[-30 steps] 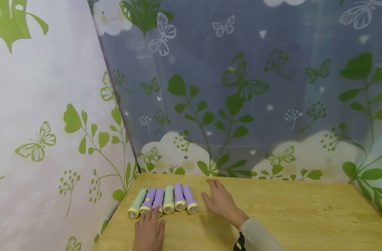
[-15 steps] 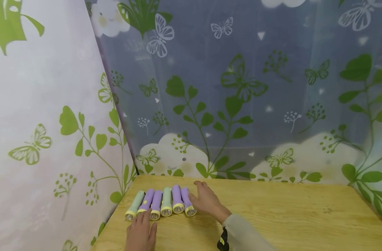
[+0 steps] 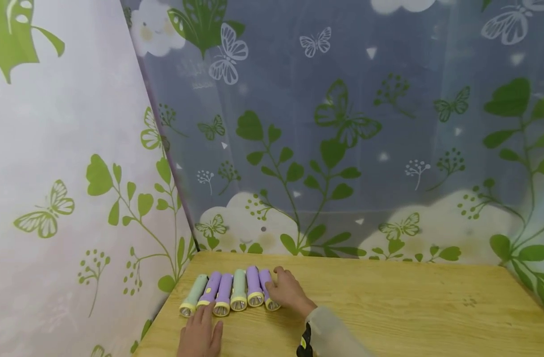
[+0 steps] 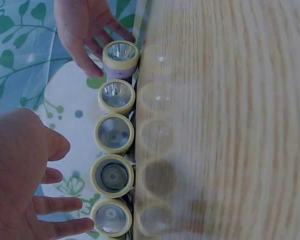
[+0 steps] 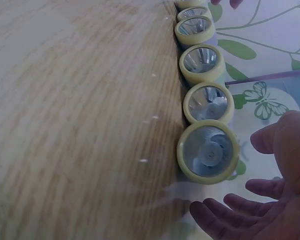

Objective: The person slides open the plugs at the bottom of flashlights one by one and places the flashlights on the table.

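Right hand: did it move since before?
Yes, the right hand moved left toward the rightmost purple flashlight, judged against the far left corner of the wooden table.

Six flashlights (image 3: 239, 288), two pale green and four purple, lie side by side near the far left corner of a wooden table (image 3: 388, 302), yellow-rimmed lenses toward the near edge. The leftmost green flashlight (image 3: 195, 292) and rightmost purple flashlight (image 3: 264, 279) slant outward at their lens ends.
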A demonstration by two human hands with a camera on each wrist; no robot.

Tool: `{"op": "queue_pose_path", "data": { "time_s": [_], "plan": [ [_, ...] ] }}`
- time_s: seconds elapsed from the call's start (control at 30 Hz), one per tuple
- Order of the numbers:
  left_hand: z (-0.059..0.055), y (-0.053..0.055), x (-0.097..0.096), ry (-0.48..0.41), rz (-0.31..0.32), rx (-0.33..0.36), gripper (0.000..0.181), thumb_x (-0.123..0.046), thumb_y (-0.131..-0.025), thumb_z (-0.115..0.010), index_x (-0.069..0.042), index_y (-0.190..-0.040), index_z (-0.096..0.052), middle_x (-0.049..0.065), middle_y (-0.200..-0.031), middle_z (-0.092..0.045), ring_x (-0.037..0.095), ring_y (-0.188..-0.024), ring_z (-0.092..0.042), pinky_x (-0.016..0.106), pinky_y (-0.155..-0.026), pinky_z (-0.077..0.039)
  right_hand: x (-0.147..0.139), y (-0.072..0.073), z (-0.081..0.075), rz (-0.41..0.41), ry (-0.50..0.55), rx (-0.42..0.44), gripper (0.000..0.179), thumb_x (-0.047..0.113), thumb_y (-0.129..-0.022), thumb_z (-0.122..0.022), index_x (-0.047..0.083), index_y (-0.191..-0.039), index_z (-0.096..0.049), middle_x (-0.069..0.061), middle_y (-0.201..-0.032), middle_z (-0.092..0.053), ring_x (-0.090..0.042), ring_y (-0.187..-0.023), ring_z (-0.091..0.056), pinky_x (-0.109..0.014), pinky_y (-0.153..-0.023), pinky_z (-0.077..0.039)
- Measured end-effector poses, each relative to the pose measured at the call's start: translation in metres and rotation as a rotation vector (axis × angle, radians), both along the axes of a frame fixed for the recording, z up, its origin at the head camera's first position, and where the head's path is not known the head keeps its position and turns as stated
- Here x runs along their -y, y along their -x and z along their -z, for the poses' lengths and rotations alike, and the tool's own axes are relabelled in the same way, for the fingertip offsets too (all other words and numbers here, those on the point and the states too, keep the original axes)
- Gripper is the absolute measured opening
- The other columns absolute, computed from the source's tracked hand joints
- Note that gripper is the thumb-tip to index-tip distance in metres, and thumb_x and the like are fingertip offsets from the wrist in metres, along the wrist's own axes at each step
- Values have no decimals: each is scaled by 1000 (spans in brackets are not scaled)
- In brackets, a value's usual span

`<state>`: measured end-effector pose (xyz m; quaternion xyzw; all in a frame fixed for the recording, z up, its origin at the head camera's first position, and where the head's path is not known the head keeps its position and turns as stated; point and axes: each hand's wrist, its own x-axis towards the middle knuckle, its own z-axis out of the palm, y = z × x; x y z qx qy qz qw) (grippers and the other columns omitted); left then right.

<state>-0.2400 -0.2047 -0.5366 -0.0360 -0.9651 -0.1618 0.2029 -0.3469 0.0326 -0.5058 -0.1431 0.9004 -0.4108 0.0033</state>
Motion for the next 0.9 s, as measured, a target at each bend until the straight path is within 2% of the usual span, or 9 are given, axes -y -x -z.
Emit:
{"op": "queue_pose_path", "data": {
  "time_s": [0.3,0.47,0.63,0.77,0.9],
  "plan": [
    [1,0,-4,-12,-14,7,45,-23,-97,-64,-4,-137,-56,18,-123,-64,42,-108,-63,59,-76,-53,3,2,13,11,-15,-28,53,21,-96,-61,-12,-136,-51,-33,-124,-62,-45,-114,-62,-58,-98,-51],
    [1,0,-6,-3,-5,3,45,-23,-96,-65,-3,-136,-56,18,-120,-64,40,-103,-64,56,-73,-53,5,3,19,13,-22,-29,56,23,-95,-62,-12,-137,-49,-33,-126,-62,-46,-117,-62,-57,-100,-51],
    [2,0,-7,0,-15,-24,45,-23,-96,-66,-5,-136,-57,17,-121,-63,39,-103,-64,56,-71,-52,8,4,18,20,-14,-21,58,21,-94,-63,-13,-139,-47,-36,-129,-59,-48,-120,-60,-59,-102,-49],
    [-1,0,-8,-14,-20,-35,45,-22,-96,-66,-6,-136,-56,17,-122,-63,39,-105,-63,57,-71,-51,9,4,15,31,-1,-6,58,19,-93,-63,-13,-139,-46,-36,-125,-62,-46,-114,-63,-58,-97,-53],
    [-2,-3,-9,-16,-3,-60,45,-20,-94,-68,-4,-134,-58,18,-120,-64,40,-101,-65,56,-69,-52,9,3,16,69,-4,42,59,17,-91,-63,-12,-139,-47,-32,-120,-65,-34,-95,-66,-49,-81,-56]
  ]
}}
